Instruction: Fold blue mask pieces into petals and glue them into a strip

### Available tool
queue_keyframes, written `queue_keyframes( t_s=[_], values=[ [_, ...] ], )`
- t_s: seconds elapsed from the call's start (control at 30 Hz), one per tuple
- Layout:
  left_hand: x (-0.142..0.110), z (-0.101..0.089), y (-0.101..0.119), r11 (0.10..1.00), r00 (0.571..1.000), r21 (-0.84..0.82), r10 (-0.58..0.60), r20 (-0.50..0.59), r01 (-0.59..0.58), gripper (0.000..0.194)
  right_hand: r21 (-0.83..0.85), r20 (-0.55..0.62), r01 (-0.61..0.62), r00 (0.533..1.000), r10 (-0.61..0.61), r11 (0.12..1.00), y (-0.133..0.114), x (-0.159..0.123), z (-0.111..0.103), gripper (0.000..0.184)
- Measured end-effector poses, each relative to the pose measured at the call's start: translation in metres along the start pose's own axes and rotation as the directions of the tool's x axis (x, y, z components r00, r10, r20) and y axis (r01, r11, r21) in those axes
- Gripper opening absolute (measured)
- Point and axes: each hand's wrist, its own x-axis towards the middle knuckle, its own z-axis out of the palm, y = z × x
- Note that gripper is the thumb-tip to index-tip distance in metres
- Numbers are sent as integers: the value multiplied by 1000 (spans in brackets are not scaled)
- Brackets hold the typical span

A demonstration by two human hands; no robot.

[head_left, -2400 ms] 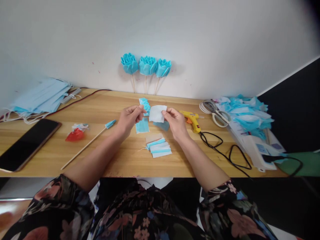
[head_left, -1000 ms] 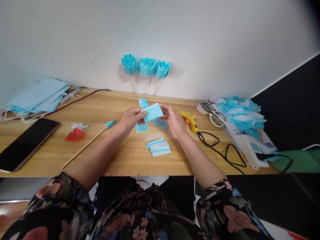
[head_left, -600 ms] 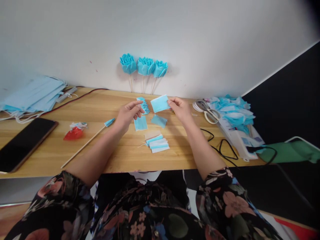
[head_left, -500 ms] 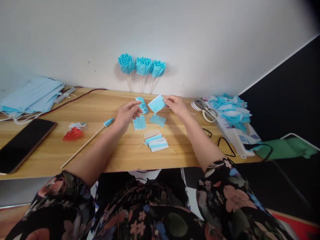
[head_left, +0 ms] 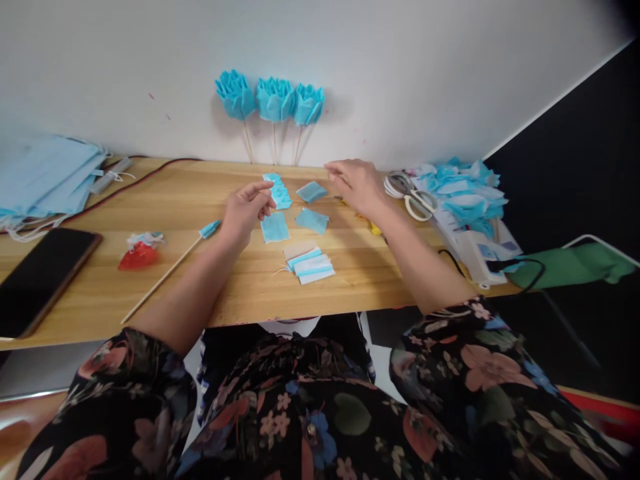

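Note:
My left hand [head_left: 249,210] hovers over the wooden table with fingers loosely bent and apart, nothing visible in them. Just beside its fingertips lies a ruffled stack of blue petal pieces [head_left: 279,191], and below that a blue mask-fabric square [head_left: 275,228]. My right hand [head_left: 359,188] is raised at the back of the table, fingers stretched out and empty. Left of it a slightly curled blue piece [head_left: 312,192] lies behind another flat blue piece [head_left: 313,221]. Nearer me is a pile of white and blue pleated mask pieces [head_left: 313,266].
Three blue fabric flowers [head_left: 275,100] on sticks lean against the wall. On the left are a blue-tipped stick [head_left: 167,277], a red bundle [head_left: 139,256], a phone [head_left: 47,280] and masks [head_left: 55,177]. On the right are scissors [head_left: 419,205], fabric scraps [head_left: 465,193] and a power strip [head_left: 483,260].
My right hand has let go of the blue fabric piece, which now lies on the table, and has moved up and right. The view has tilted slightly.

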Motion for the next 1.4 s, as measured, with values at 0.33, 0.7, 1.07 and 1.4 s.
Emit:
queue_keyframes(
  t_s=[0.33,0.7,1.07,1.4],
  values=[
    [-15,9,6,995,989,86,43,139,-56,23,317,372,111,899,-231,942,-43,-79,-17,14],
    [-37,21,14,971,751,239,-171,638,18,26,121,348,333,868,-354,935,-46,-107,10,13],
    [-34,14,8,909,663,359,-136,737,-212,39,610,322,-265,944,73,747,-32,-89,-2,26],
    [-29,12,6,945,670,312,-166,723,-103,66,732,280,-356,935,219,581,-30,-72,3,29]
  ],
)
